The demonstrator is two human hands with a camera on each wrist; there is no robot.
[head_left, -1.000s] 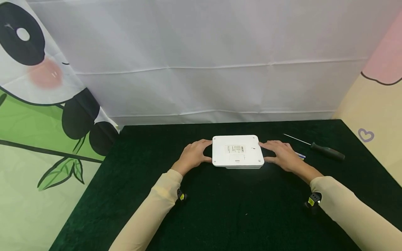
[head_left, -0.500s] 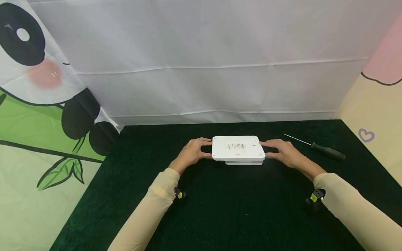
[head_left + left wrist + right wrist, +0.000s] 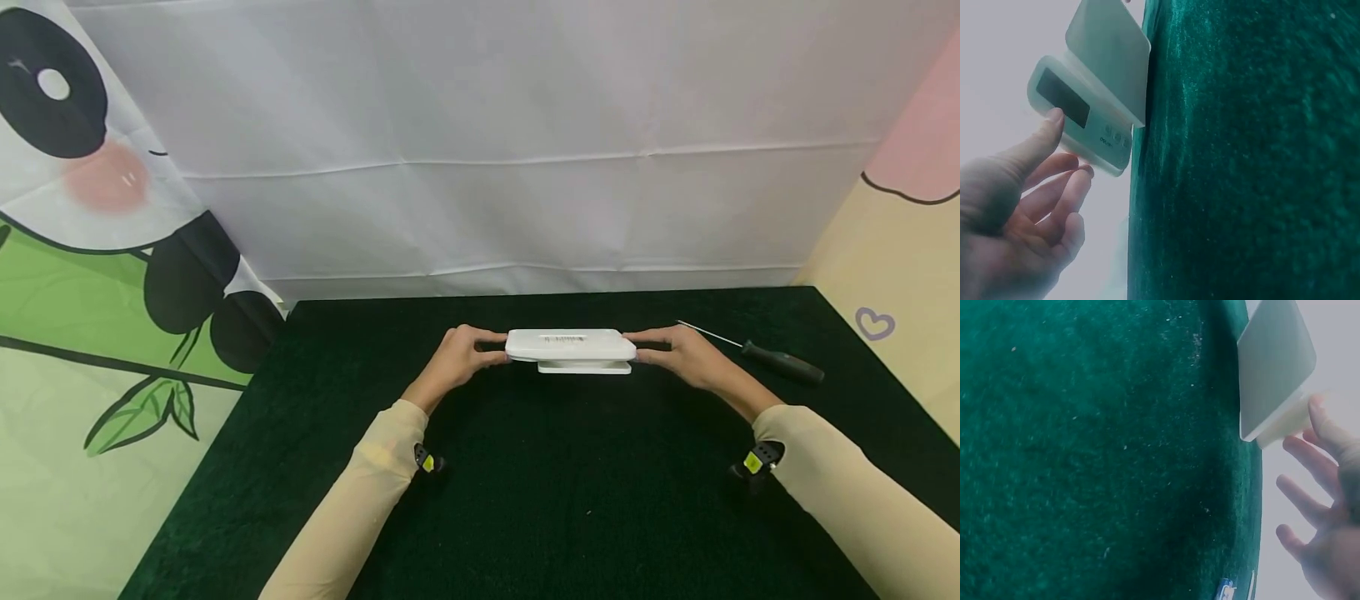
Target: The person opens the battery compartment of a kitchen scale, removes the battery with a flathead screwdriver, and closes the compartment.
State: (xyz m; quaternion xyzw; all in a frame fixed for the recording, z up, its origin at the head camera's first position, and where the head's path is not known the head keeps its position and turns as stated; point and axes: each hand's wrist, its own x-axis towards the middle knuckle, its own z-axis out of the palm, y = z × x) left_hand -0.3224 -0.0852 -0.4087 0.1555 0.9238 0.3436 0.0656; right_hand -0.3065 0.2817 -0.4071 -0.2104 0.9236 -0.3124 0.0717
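Observation:
Between my two hands is a white electronic scale (image 3: 568, 344), its labelled underside turned upward and its weighing platform below, raised off the cloth. In the left wrist view the scale's dark display (image 3: 1063, 97) and small buttons show, with the flat platform (image 3: 1110, 53) beside them. My left hand (image 3: 453, 363) pinches the scale's left end, thumb at the display side and fingers on the back. My right hand (image 3: 686, 358) grips the opposite end; in the right wrist view its thumb (image 3: 1329, 422) lies against the scale body, with the other fingers spread.
A screwdriver (image 3: 783, 362) with a dark handle lies right of my right hand. A small blue-and-white object (image 3: 1225, 589) shows at the bottom of the right wrist view. Dark green cloth (image 3: 540, 500) covers the table; a white curtain (image 3: 487, 150) hangs behind.
Both hands tip the scale, so its underside looks narrower and the platform shows more below. Its lower edge has risen in the head view. The screwdriver stays put.

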